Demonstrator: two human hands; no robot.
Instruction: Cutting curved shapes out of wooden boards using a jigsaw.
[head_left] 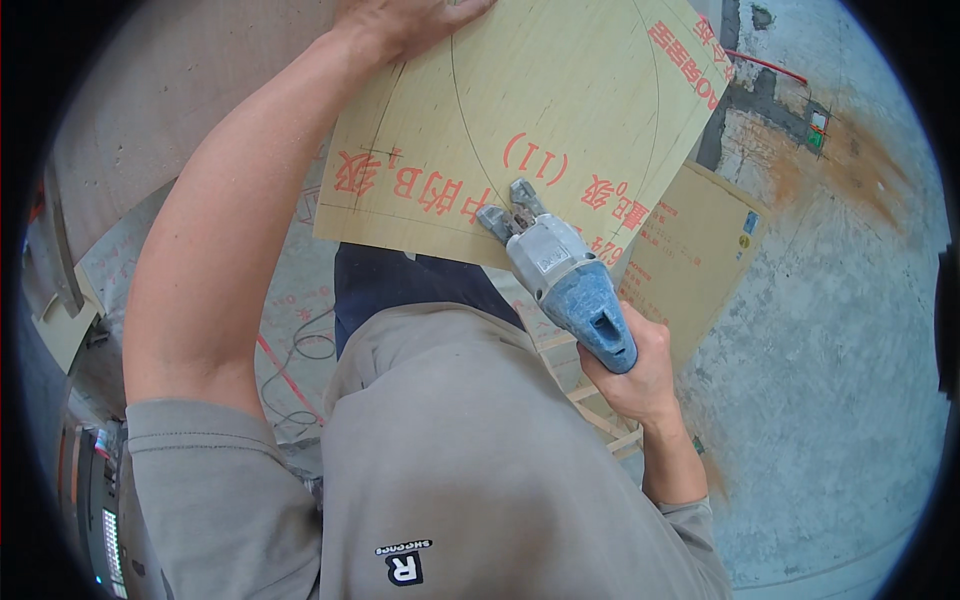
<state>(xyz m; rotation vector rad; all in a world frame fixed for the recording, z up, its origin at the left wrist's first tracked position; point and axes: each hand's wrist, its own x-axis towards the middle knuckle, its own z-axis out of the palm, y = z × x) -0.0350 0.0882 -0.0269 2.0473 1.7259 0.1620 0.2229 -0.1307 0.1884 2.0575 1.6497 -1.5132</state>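
Observation:
A pale plywood board (430,170) with red print lies in front of me, its near edge over my dark trousers. Two thin dark curved lines and some straight ones are drawn on it. My right hand (638,368) is wrapped round the rear handle of a blue and grey jigsaw (570,275). The saw's forked metal foot sits on the board near its close edge, at the lower end of one curve; the blade is hard to make out. Near the top of the view my left hand (410,22) rests on the board's far left part, partly cut off by the frame, fingers stretched out.
Another printed board (690,250) stands to the right, below the plywood. A large brownish panel (150,110) is at the upper left. A thin cable (310,347) loops on the floor. Concrete (830,370) with a red conduit (775,68) and small box (817,128) spans the right.

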